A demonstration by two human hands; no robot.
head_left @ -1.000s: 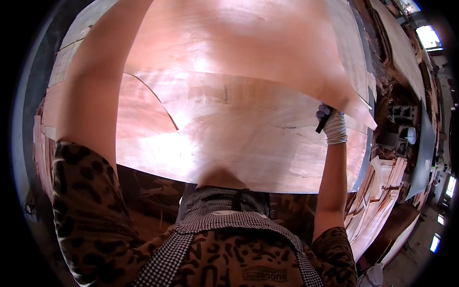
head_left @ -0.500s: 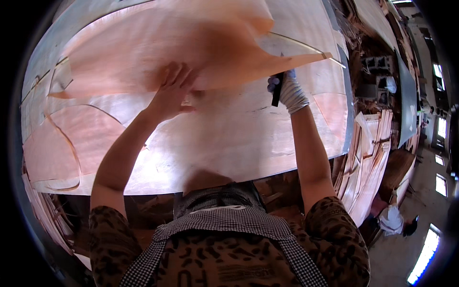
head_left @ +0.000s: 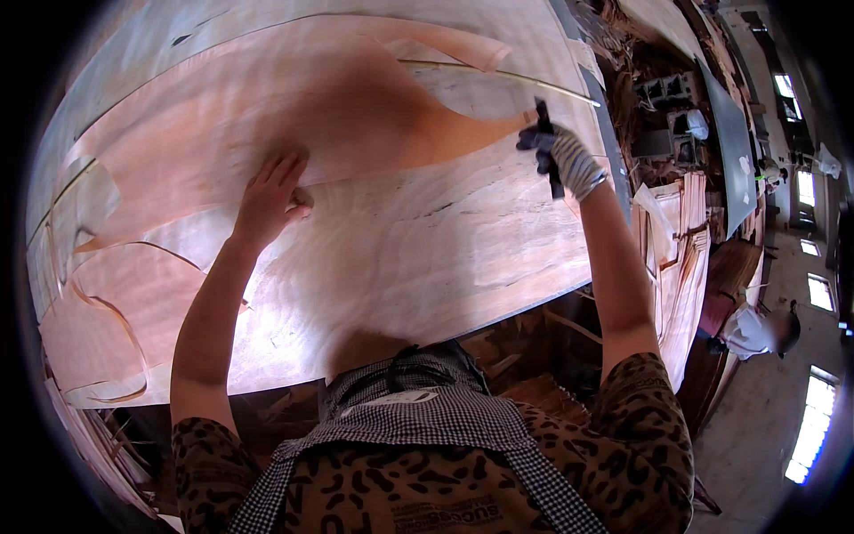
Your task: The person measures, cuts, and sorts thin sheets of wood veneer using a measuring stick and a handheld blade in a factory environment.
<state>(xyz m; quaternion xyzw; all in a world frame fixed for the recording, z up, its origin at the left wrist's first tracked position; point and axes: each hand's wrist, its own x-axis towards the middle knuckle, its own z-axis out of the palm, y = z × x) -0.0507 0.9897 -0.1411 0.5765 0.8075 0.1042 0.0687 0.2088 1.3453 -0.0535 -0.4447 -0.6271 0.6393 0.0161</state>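
A thin reddish wood veneer sheet (head_left: 302, 89) with curved, uneven edges lies on a large pale wood sheet (head_left: 400, 258). My bare left hand (head_left: 269, 200) rests at the veneer's near edge, fingers stretched out and thumb apart. At the right, my right hand (head_left: 574, 165), in a striped glove with dark fingertips, is closed around a slim black knife-like tool (head_left: 557, 185). The veneer's pointed right end reaches the upper part of this tool; whether the fingers also pinch it I cannot tell. Another reddish veneer piece (head_left: 133, 285) lies at the left.
A long thin rod (head_left: 507, 76) lies across the sheet beyond the veneer. To the right are stacked veneer strips (head_left: 680, 258), hollow blocks (head_left: 667, 89) and scraps. A person in a white top (head_left: 747, 329) is farther off at the right.
My right hand has moved right with the black tool, to the veneer's pointed end. My left hand has slid left and slightly nearer. The veneer lies flatter, and the view has shifted.
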